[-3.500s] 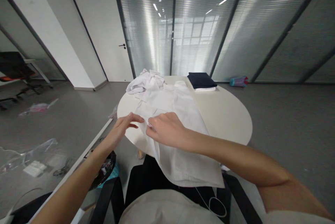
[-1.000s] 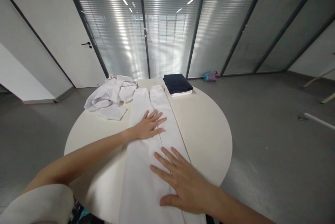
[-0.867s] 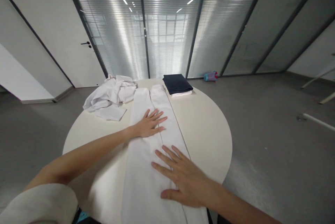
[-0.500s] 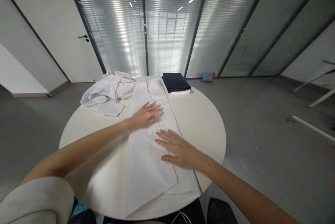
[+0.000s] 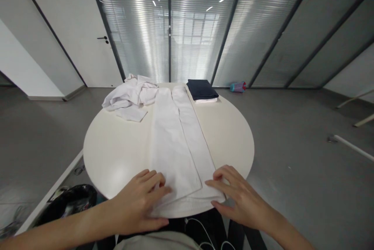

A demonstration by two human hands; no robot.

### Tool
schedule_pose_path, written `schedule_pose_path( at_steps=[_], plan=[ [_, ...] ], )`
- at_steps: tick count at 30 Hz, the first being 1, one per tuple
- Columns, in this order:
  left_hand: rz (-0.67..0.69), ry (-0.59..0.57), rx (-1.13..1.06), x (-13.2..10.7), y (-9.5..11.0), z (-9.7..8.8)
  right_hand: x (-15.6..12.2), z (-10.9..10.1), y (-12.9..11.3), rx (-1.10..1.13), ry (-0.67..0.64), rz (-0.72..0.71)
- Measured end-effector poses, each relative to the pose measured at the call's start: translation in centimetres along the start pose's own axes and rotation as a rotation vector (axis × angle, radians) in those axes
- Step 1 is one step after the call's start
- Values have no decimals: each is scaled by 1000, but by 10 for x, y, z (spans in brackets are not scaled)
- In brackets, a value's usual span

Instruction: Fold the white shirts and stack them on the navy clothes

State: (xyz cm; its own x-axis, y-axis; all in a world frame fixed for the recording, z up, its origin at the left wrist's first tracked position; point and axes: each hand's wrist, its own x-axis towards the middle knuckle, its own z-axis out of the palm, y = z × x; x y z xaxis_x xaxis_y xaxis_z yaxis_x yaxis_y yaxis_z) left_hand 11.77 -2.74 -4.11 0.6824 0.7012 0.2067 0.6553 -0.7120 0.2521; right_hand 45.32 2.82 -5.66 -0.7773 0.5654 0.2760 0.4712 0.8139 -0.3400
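Observation:
A white garment (image 5: 172, 144), folded into a long strip, lies flat down the middle of the round table, its near end at the front edge. At its near left corner is my left hand (image 5: 143, 199), fingers bent and thumb apart, with nothing visibly gripped. My right hand (image 5: 236, 195) is at the near right corner, its fingers curved and apart from the thumb, fingertips by the cloth's edge. Whether the fingertips touch the cloth, I cannot tell.
On the white round table (image 5: 117, 148), a crumpled white cloth (image 5: 128, 98) lies at the back left. A folded dark navy cloth (image 5: 202, 89) rests on a white one at the back right. A black bin (image 5: 70, 199) stands at the lower left.
Both hands have moved from the middle of the white garment toward me, to its near corners. The view has shifted slightly, and the garment stays laid out.

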Motion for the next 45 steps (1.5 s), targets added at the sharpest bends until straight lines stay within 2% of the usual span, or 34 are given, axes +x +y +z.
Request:
schedule_pose_path(
  at_steps=[4, 9, 13, 17, 20, 23, 27, 31, 33, 37, 41, 45],
  plan=[
    [-13, 103, 135, -11, 6, 27, -1, 7, -6, -174, -1, 15],
    [-53, 230, 145, -32, 1, 32, -8, 6, -5, -215, 64, 9],
    [-85, 197, 106, -45, 4, 31, -14, 12, -2, -165, 121, 16],
    [-99, 162, 97, -46, 10, 23, -17, 14, 0, -136, 171, 10],
    [-61, 122, 52, -47, 10, 12, -20, 7, -3, -112, 72, 6],
    [22, 67, 77, -51, 1, 5, -26, 1, -3, -117, -31, -16],
    [66, -10, 149, -59, -12, 13, -37, 12, 6, -232, 17, -61],
    [128, 31, 133, -68, -13, 24, -47, 24, 13, -178, 87, -92],
    [120, 33, 105, -70, -12, 22, -48, 23, 14, -138, 90, -71],
    [21, 18, 141, -69, -15, 14, -40, 21, 14, -147, 77, -70],
    [111, 5, 163, -72, -17, 14, -38, 25, 14, -106, 98, -143],
    [74, 35, 142, -76, -18, 12, -37, 19, 14, -65, 79, -132]
  ],
)
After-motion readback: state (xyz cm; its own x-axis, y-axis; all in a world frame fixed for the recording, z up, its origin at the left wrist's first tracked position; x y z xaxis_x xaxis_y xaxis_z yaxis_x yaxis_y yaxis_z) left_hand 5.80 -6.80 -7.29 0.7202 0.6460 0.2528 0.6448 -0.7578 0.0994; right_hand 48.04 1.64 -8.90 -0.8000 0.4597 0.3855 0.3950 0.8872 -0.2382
